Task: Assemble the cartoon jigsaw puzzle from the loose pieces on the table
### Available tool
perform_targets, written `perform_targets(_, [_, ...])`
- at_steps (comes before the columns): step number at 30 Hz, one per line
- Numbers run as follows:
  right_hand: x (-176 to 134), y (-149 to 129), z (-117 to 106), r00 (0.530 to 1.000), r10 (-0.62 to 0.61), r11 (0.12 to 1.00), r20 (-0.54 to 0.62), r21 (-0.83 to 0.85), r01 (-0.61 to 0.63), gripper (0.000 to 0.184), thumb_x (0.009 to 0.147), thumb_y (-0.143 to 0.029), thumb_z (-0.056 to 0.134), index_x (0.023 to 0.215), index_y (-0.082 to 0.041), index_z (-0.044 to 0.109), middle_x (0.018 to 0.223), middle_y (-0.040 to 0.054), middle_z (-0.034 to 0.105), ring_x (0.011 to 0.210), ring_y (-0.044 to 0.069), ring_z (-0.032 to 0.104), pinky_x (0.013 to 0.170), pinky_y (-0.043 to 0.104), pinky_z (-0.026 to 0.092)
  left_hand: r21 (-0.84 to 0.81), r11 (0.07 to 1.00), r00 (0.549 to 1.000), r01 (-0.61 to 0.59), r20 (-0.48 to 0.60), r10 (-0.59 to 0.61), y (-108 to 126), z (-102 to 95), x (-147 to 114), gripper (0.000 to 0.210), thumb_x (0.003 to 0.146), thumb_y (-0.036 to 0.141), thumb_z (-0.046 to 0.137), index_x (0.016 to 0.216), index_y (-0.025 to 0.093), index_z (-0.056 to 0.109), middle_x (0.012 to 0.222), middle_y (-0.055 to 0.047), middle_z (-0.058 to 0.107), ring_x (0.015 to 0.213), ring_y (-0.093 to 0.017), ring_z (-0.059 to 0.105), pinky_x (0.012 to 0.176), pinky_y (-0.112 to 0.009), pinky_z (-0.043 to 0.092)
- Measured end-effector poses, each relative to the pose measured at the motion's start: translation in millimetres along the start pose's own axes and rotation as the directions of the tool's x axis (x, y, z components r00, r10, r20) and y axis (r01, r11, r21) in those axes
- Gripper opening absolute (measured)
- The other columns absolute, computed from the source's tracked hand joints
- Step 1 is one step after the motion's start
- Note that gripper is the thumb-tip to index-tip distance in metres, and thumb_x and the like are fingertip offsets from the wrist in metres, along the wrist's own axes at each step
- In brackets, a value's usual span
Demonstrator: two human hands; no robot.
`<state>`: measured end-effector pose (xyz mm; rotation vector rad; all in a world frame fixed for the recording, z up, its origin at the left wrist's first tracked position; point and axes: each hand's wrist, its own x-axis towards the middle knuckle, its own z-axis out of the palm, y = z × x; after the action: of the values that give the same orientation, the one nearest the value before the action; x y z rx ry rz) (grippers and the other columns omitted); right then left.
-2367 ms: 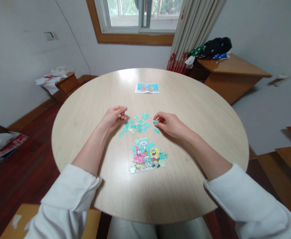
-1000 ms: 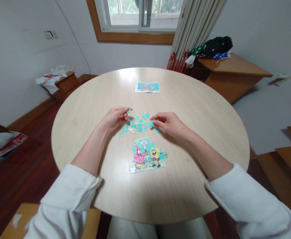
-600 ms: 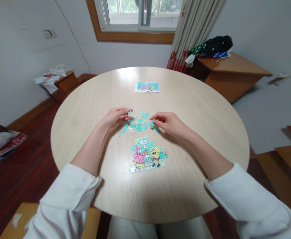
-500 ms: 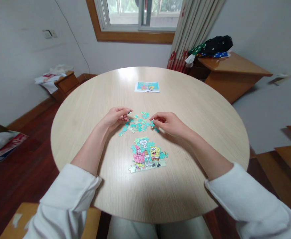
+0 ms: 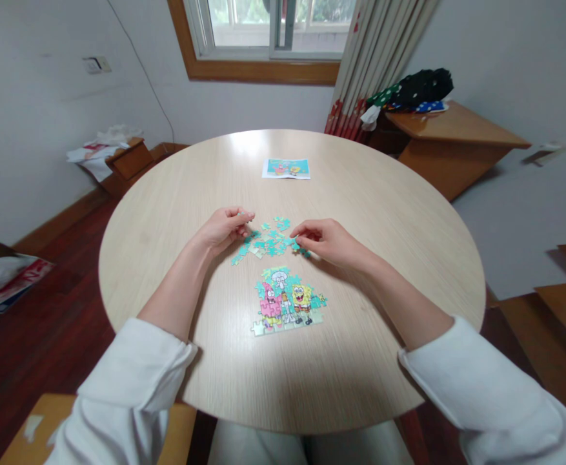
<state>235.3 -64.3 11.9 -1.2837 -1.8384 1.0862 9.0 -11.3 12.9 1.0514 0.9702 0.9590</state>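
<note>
Loose teal jigsaw puzzle pieces [image 5: 273,243] lie in a scattered pile near the middle of the round table. At the pile's left side, my left hand [image 5: 227,227] is closed in a pinch on a small puzzle piece, mostly hidden by the fingers. My right hand [image 5: 322,239] is at the right edge of the pile, thumb and fingertips pinched on a teal puzzle piece [image 5: 294,243]. Closer to me lies a partly joined puzzle [image 5: 287,300] with pink, pale and yellow cartoon figures; its upper edges are uneven.
A picture sheet [image 5: 286,169] with the same cartoon figures lies farther back on the round wooden table [image 5: 370,361]. A wooden cabinet [image 5: 457,126] holding dark cloth stands at the back right. A small wooden stand [image 5: 130,161] with papers is at the left.
My left fingers have shifted slightly, turning the small piece out of clear sight. My right hand has barely moved at the pile's edge. The joined puzzle looks the same.
</note>
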Motion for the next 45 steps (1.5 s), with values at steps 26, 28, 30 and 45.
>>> perform_targets(26, [-1.3, -1.1, -0.3, 1.0, 0.012, 1.0, 0.027, 0.027, -0.013, 0.01, 0.078, -0.021, 0.061, 0.082, -0.018, 0.069, 0.075, 0.005, 0.07, 0.07, 0.016, 0.065, 0.069, 0.03, 0.05, -0.02, 1.0, 1.0, -0.011, -0.003, 0.011, -0.8, -1.4, 2.1, 0.032, 0.077, 0.015, 0.068, 0.052, 0.016, 0.048, 0.041, 0.005, 0.039, 0.042, -0.006, 0.038, 0.049, -0.023, 0.033])
perform_targets(28, [-1.8, -2.1, -0.8, 0.999, 0.016, 0.999, 0.035, 0.036, -0.017, 0.009, 0.078, -0.02, 0.061, 0.081, -0.018, 0.069, 0.074, 0.0049, 0.07, 0.07, 0.016, 0.065, 0.069, 0.031, 0.05, -0.017, 1.0, 1.0, -0.01, 0.001, 0.01, -0.6, -1.3, 1.9, 0.032, 0.077, 0.015, 0.068, 0.052, 0.017, 0.049, 0.042, 0.004, 0.039, 0.042, -0.006, 0.038, 0.049, -0.023, 0.033])
perform_targets(30, [-2.2, -3.1, -1.4, 0.999, 0.012, 0.999, 0.051, 0.036, -0.014, 0.008, 0.077, -0.019, 0.061, 0.08, -0.017, 0.069, 0.073, 0.0048, 0.07, 0.069, 0.016, 0.065, 0.069, 0.031, 0.05, -0.019, 1.0, 1.0, -0.012, 0.002, 0.012, -0.5, -1.1, 1.6, 0.032, 0.077, 0.015, 0.068, 0.052, 0.017, 0.048, 0.042, 0.004, 0.039, 0.042, -0.006, 0.038, 0.05, -0.023, 0.034])
perform_targets(45, [-0.5, -0.8, -1.2, 1.0, 0.0, 0.999, -0.026, 0.049, 0.001, 0.008, 0.078, -0.02, 0.061, 0.079, -0.016, 0.068, 0.074, 0.006, 0.069, 0.067, 0.015, 0.064, 0.067, 0.03, 0.05, -0.079, 0.997, 1.0, 0.006, -0.013, -0.007, -0.8, -1.6, 1.8, 0.023, 0.079, 0.019, 0.069, 0.06, 0.012, 0.06, 0.041, 0.006, 0.037, 0.041, -0.005, 0.037, 0.049, -0.021, 0.036])
